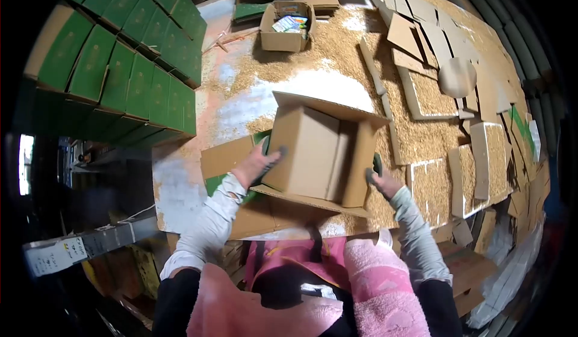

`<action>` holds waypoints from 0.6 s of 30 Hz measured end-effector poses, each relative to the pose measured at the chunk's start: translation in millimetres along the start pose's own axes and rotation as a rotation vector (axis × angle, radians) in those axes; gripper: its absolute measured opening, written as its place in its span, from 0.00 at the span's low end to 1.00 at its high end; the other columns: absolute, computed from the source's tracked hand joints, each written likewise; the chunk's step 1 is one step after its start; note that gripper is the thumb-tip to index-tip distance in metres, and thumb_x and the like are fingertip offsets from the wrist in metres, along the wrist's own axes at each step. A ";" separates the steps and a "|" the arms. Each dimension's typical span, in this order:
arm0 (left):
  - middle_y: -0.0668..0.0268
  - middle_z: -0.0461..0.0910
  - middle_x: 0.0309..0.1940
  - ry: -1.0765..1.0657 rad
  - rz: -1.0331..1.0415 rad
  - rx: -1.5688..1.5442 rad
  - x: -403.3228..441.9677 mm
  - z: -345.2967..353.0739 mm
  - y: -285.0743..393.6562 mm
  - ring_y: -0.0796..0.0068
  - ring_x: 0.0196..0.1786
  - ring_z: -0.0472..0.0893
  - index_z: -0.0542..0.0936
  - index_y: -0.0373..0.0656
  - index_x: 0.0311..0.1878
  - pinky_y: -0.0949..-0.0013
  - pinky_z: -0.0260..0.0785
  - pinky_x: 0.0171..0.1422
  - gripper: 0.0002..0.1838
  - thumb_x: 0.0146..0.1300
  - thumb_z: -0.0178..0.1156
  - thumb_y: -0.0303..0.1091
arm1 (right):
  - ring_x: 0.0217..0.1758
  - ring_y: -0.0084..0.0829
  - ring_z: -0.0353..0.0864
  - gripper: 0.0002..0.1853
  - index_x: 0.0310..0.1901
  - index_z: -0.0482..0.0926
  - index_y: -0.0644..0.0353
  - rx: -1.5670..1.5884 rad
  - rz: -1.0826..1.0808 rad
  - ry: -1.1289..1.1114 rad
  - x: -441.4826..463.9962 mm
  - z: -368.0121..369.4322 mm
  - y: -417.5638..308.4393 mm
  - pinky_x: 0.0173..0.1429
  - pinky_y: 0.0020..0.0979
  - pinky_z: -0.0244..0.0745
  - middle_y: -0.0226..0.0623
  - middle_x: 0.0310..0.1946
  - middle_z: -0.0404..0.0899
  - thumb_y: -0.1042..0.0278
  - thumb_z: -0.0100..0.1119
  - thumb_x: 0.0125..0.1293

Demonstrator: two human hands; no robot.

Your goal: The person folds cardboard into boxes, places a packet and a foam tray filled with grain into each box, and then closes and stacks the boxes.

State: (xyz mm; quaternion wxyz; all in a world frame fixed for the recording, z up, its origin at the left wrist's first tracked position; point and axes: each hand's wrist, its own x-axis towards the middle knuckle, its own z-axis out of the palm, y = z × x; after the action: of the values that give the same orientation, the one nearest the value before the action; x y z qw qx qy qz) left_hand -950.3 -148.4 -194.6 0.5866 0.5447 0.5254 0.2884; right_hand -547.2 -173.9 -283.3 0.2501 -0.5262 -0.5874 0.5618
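Note:
An open, empty cardboard box point(313, 150) is held tilted above the near edge of the table, its inside facing me and its flaps spread. My left hand point(259, 163) grips its left side, the thumb on the cardboard. On the right side, my right hand point(383, 177) holds the box wall, with dark covering on the fingertips. Beneath the box lies flattened cardboard point(232, 155) with green printed parts, partly hidden by the box and my left forearm.
Green boxes point(138, 87) are stacked at the left. A small carton point(288, 40) with colourful packets stands at the back. Loose golden grainy material point(343, 33) covers much of the table. Filled trays point(428, 186) and cardboard pieces point(404, 36) lie at the right.

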 end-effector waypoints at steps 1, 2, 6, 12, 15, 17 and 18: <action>0.56 0.75 0.48 0.127 -0.019 0.180 -7.0 19.8 46.8 0.67 0.49 0.75 0.65 0.36 0.59 0.69 0.66 0.56 0.34 0.51 0.65 0.43 | 0.69 0.45 0.51 0.45 0.66 0.47 0.69 -0.210 0.020 0.108 1.6 13.4 -20.5 0.70 0.36 0.47 0.54 0.65 0.52 0.55 0.63 0.56; 0.56 0.75 0.48 0.191 -0.018 0.389 5.1 23.2 17.0 0.67 0.51 0.74 0.64 0.35 0.58 0.68 0.65 0.57 0.38 0.47 0.68 0.44 | 0.68 0.45 0.52 0.45 0.66 0.48 0.69 -0.172 0.015 0.071 7.7 17.2 -26.7 0.70 0.35 0.49 0.55 0.65 0.52 0.55 0.63 0.55; 0.49 0.61 0.62 0.276 0.080 0.112 -3.4 3.0 13.5 0.59 0.66 0.60 0.53 0.34 0.66 0.67 0.49 0.70 0.50 0.47 0.69 0.46 | 0.64 0.37 0.59 0.50 0.70 0.38 0.56 0.440 -0.034 0.142 4.1 42.5 -123.8 0.65 0.32 0.59 0.44 0.65 0.52 0.70 0.63 0.53; 0.55 0.69 0.57 0.463 0.692 0.180 -128.4 -176.0 169.7 0.64 0.59 0.69 0.61 0.36 0.64 0.66 0.59 0.64 0.34 0.57 0.61 0.39 | 0.51 0.30 0.73 0.20 0.53 0.69 0.72 0.646 -0.427 0.054 78.5 41.7 -289.3 0.58 0.34 0.68 0.37 0.49 0.74 0.64 0.50 0.65; 0.57 0.67 0.58 1.535 1.296 0.175 -216.0 -320.7 247.9 0.66 0.59 0.68 0.60 0.40 0.65 0.68 0.58 0.64 0.29 0.62 0.55 0.38 | 0.50 0.32 0.73 0.23 0.53 0.69 0.68 0.610 -0.611 0.017 98.0 76.9 -443.6 0.56 0.36 0.68 0.39 0.48 0.73 0.59 0.51 0.63; 0.58 0.68 0.56 1.697 1.270 -0.009 -257.1 -435.6 275.4 0.68 0.57 0.69 0.62 0.40 0.64 0.69 0.59 0.63 0.27 0.64 0.54 0.39 | 0.49 0.33 0.72 0.24 0.53 0.70 0.66 0.603 -0.691 -0.022 121.0 115.4 -544.1 0.55 0.37 0.68 0.40 0.47 0.73 0.55 0.51 0.61; 0.59 0.70 0.54 1.475 1.144 -0.094 -260.7 -484.4 272.2 0.68 0.55 0.70 0.63 0.39 0.62 0.69 0.61 0.61 0.27 0.63 0.55 0.41 | 0.48 0.34 0.72 0.25 0.52 0.70 0.65 0.608 -0.719 -0.044 135.9 134.4 -590.9 0.54 0.38 0.68 0.40 0.47 0.73 0.53 0.51 0.61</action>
State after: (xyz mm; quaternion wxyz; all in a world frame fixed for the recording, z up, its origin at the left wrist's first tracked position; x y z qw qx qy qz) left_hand -1410.9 -157.6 211.1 -0.1047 0.3755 0.4046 0.8272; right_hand -909.1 4.2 189.0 0.5592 -0.1802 -0.5465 0.5968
